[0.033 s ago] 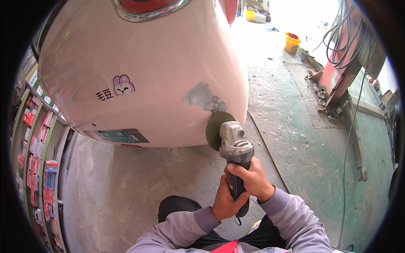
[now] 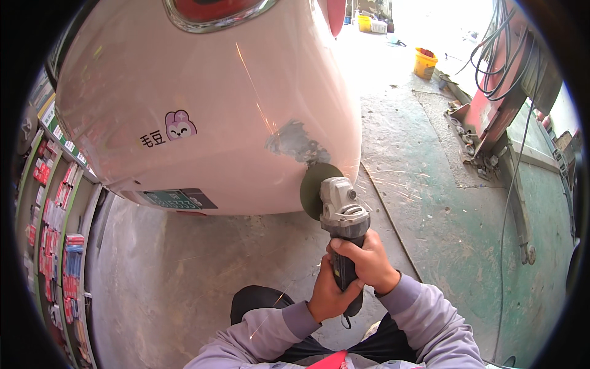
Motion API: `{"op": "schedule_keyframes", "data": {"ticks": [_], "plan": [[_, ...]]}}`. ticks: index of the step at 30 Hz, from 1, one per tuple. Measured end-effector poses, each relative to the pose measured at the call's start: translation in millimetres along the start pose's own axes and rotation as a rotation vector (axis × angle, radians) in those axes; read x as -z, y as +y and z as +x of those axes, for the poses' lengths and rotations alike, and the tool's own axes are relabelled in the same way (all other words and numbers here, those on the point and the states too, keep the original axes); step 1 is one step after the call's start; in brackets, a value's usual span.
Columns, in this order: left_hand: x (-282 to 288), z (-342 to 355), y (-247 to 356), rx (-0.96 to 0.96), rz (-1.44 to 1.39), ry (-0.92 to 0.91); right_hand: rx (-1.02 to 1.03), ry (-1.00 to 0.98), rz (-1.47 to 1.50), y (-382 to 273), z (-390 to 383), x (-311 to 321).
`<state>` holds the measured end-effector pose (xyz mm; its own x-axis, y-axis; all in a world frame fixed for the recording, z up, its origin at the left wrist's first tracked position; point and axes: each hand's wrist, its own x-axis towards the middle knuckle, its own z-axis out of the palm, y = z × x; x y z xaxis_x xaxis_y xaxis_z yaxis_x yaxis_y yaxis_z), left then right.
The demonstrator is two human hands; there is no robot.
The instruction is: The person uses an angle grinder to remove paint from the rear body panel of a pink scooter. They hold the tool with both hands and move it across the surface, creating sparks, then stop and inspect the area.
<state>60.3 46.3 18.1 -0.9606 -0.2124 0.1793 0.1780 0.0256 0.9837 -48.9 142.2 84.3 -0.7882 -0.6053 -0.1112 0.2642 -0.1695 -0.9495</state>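
Both hands are closed round an angle grinder (image 2: 345, 212) with a grey head and black body. My left hand (image 2: 330, 290) wraps the lower part of the handle; my right hand (image 2: 370, 261) grips higher, just below the head. The grinder's round olive-green disc (image 2: 311, 187) is against the pink car body (image 2: 215, 86), at the lower edge of a bare grey patch (image 2: 298, 142) where the paint is off. Sparks streak over the panel above the patch and over the floor to the right.
At the left, shelves (image 2: 61, 246) hold several boxes. A yellow bucket (image 2: 425, 63) stands on the floor at the far right. Beyond it, coiled cables (image 2: 501, 55) hang on a red post (image 2: 491, 114). A thin cable (image 2: 513, 178) runs down the right side.
Sparks now show on the pink panel, on the floor to the right and near my left sleeve. Hands and grinder hold the same place.
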Motion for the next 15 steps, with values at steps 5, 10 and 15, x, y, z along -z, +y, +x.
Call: {"op": "schedule_keyframes", "data": {"ticks": [5,10,15], "plan": [[-1.0,1.4,1.2,-0.008,0.006,-0.004,-0.008,0.009,-0.03,-0.8,-0.6,0.9],[-0.2,2.5,4.5,0.003,0.038,-0.051,0.006,0.033,0.04,0.3,-1.3,2.7],[-1.4,5.1,4.5,-0.022,0.054,-0.042,0.035,0.028,0.013,1.2,-0.3,5.2]]}}
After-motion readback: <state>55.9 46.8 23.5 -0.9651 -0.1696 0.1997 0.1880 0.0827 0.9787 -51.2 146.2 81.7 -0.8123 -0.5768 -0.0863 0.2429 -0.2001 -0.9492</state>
